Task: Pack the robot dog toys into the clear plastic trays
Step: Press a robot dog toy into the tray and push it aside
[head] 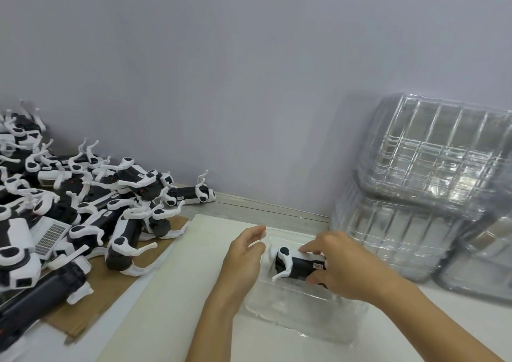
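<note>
A robot dog toy (297, 263) sits in the clear plastic tray (304, 306) on the white surface (166, 292), the right hand (340, 267) pinching its rigid body, the safest hold given thin, likely breakable legs. The left hand (243, 259) hovers beside, grip loosely open and empty.

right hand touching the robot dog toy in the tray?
Touching. Head view: the right hand grips the robot dog toy, fingers on its top and thumb under its near side, over the clear tray.
</note>
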Action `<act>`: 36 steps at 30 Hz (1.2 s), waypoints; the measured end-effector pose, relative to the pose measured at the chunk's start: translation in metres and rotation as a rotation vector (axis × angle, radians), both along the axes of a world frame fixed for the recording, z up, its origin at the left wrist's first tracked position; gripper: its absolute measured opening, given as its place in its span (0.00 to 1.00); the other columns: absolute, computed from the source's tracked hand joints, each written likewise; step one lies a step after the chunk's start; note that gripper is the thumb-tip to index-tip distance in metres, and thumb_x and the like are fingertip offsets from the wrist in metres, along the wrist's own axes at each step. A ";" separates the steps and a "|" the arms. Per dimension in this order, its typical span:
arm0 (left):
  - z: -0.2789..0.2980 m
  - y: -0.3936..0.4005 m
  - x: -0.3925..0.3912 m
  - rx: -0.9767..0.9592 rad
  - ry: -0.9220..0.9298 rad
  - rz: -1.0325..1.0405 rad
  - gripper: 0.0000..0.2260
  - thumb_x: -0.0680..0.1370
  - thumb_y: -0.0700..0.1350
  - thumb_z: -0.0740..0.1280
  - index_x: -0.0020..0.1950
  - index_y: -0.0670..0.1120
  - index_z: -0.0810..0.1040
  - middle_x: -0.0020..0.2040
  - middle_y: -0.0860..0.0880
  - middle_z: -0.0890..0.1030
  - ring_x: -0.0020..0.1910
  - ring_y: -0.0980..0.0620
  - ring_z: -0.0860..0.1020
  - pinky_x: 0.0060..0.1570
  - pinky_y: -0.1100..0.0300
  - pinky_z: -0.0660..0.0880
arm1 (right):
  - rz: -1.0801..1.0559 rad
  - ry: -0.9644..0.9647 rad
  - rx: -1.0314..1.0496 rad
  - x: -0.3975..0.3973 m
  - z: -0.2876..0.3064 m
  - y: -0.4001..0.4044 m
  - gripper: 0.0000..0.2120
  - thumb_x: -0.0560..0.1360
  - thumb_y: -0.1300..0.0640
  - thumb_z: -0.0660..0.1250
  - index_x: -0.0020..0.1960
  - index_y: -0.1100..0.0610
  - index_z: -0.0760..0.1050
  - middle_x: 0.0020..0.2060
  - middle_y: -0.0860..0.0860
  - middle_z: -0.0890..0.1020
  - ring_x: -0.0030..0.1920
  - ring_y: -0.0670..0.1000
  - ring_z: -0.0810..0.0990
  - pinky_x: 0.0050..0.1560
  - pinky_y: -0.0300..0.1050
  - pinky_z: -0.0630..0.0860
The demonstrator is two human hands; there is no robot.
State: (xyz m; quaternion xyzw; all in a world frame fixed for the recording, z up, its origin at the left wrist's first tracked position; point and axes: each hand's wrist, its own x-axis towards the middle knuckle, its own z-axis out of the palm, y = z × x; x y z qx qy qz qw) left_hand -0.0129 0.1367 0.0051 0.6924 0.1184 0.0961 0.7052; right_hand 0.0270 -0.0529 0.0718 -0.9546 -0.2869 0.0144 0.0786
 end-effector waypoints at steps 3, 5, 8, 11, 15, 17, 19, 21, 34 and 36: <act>0.001 0.000 0.000 0.000 -0.001 0.004 0.17 0.80 0.40 0.61 0.60 0.61 0.77 0.59 0.65 0.78 0.61 0.68 0.73 0.64 0.62 0.69 | -0.022 -0.008 0.138 -0.002 0.001 -0.010 0.21 0.72 0.42 0.74 0.62 0.38 0.74 0.52 0.36 0.69 0.49 0.43 0.75 0.52 0.41 0.74; 0.001 0.000 0.000 0.004 -0.002 0.002 0.17 0.80 0.40 0.61 0.61 0.61 0.77 0.59 0.65 0.79 0.61 0.69 0.73 0.63 0.63 0.69 | -0.044 -0.020 0.213 -0.005 0.000 -0.021 0.13 0.73 0.41 0.71 0.56 0.36 0.74 0.48 0.35 0.70 0.49 0.40 0.74 0.50 0.37 0.72; 0.002 0.000 -0.001 0.005 -0.003 0.002 0.17 0.81 0.39 0.61 0.62 0.60 0.77 0.59 0.65 0.78 0.61 0.69 0.73 0.64 0.62 0.68 | -0.090 -0.013 0.274 -0.011 -0.008 -0.032 0.06 0.74 0.41 0.70 0.48 0.36 0.73 0.44 0.39 0.73 0.48 0.38 0.71 0.46 0.34 0.67; 0.004 0.000 -0.002 0.010 -0.006 -0.010 0.17 0.81 0.39 0.61 0.61 0.60 0.77 0.59 0.65 0.78 0.60 0.71 0.72 0.62 0.64 0.68 | -0.130 0.012 0.286 -0.014 -0.015 -0.032 0.08 0.71 0.42 0.74 0.43 0.39 0.75 0.42 0.40 0.74 0.47 0.39 0.70 0.45 0.33 0.65; 0.008 0.000 -0.004 0.054 -0.010 -0.021 0.16 0.82 0.39 0.60 0.64 0.58 0.75 0.62 0.62 0.77 0.62 0.70 0.71 0.64 0.63 0.66 | -0.140 0.031 0.210 -0.012 -0.013 -0.027 0.13 0.67 0.42 0.78 0.44 0.41 0.75 0.43 0.40 0.73 0.46 0.39 0.69 0.43 0.33 0.65; 0.011 -0.001 -0.006 0.108 -0.021 -0.027 0.17 0.82 0.39 0.59 0.64 0.58 0.74 0.64 0.61 0.76 0.62 0.69 0.71 0.62 0.64 0.66 | -0.143 0.034 0.217 -0.012 -0.012 -0.027 0.13 0.67 0.40 0.77 0.45 0.40 0.75 0.43 0.41 0.73 0.46 0.39 0.70 0.43 0.34 0.66; 0.015 -0.003 -0.008 0.177 -0.031 -0.050 0.18 0.82 0.38 0.57 0.64 0.59 0.75 0.65 0.58 0.76 0.63 0.66 0.72 0.58 0.65 0.67 | -0.144 0.034 0.286 -0.013 -0.013 -0.030 0.09 0.70 0.40 0.74 0.45 0.39 0.76 0.42 0.41 0.75 0.46 0.39 0.72 0.44 0.34 0.67; 0.018 -0.004 -0.010 0.259 -0.049 -0.065 0.20 0.82 0.38 0.56 0.63 0.60 0.76 0.66 0.59 0.75 0.67 0.56 0.73 0.60 0.62 0.70 | -0.161 0.031 0.421 -0.014 -0.015 -0.031 0.04 0.74 0.44 0.71 0.45 0.38 0.76 0.40 0.41 0.78 0.46 0.40 0.74 0.44 0.33 0.68; 0.023 -0.033 -0.005 0.630 -0.024 -0.114 0.05 0.74 0.51 0.74 0.40 0.61 0.82 0.76 0.63 0.62 0.77 0.64 0.51 0.72 0.55 0.54 | -0.357 0.098 0.825 -0.016 -0.031 -0.032 0.17 0.71 0.58 0.76 0.50 0.39 0.76 0.55 0.41 0.71 0.60 0.44 0.70 0.60 0.41 0.64; 0.026 -0.033 -0.005 0.585 -0.004 -0.098 0.07 0.72 0.50 0.76 0.38 0.62 0.82 0.76 0.62 0.61 0.78 0.62 0.51 0.72 0.56 0.54 | -0.405 0.097 0.823 -0.017 -0.032 -0.031 0.18 0.71 0.57 0.76 0.51 0.39 0.75 0.55 0.43 0.71 0.61 0.46 0.69 0.62 0.43 0.66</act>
